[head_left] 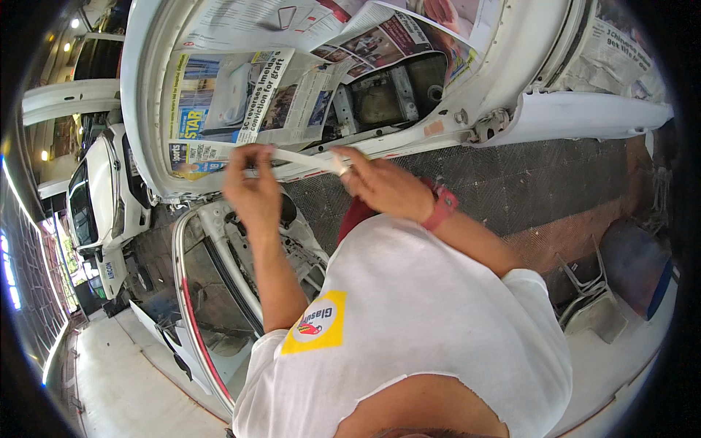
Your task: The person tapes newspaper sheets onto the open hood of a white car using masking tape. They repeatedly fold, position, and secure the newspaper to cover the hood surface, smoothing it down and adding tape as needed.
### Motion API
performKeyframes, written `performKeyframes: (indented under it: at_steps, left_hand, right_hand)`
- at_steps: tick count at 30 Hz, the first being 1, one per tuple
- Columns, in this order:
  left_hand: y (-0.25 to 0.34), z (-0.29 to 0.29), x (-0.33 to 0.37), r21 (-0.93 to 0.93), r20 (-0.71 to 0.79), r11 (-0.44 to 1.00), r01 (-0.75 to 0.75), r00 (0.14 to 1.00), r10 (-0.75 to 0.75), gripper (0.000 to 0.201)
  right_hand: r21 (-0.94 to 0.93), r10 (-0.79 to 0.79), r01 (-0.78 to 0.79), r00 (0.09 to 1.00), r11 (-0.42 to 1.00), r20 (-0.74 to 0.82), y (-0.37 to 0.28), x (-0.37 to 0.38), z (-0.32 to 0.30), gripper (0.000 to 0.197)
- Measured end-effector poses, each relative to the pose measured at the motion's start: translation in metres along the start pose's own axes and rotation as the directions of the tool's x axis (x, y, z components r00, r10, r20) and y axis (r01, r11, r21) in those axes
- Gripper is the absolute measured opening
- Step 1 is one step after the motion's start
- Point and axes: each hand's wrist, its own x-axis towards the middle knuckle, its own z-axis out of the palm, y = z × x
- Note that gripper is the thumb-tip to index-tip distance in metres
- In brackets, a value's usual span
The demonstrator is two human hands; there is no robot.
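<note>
A pale strip of masking tape (299,158) is stretched between my two hands, in front of a white car body's door opening. My left hand (252,182) pinches its left end, fingertips at the lower edge of the newspaper sheets (299,95) that cover much of the opening. My right hand (376,179) is closed around the other end, where a small pale roll seems to sit, partly hidden by the fingers. Below the paper, a gap shows the car's bare dark interior (383,98). The white door sill (409,139) runs just beyond my right hand.
A detached car door frame (193,292) with a red strip stands at my left. Further left is a white vehicle (109,190). At the right lie a folded metal chair (591,306) and a dark blue rounded panel (634,266). Dark textured tiles (467,182) cover the floor ahead.
</note>
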Motion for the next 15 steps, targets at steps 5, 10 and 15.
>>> performKeyframes:
  at_steps: [5, 10, 15]
  left_hand:
    - [0.006, -0.066, 0.052, 0.216, -0.294, 0.973, -0.078, 0.945, 0.141, 0.01]
    - [0.016, -0.075, 0.06, 0.27, -0.323, 0.955, -0.123, 0.923, 0.21, 0.013]
    - [0.023, -0.078, 0.068, 0.403, -0.356, 0.875, -0.267, 0.836, 0.419, 0.01]
  right_hand:
    - [0.028, 0.126, -0.128, 0.99, 0.991, 0.068, 0.059, -0.015, -0.005, 0.03]
    - [0.491, 0.243, -0.301, 0.953, 0.818, 0.179, 0.08, -0.018, 0.028, 0.022]
    - [0.904, 0.708, -0.296, 0.706, 0.31, -0.011, 0.163, -0.011, 0.079, 0.01]
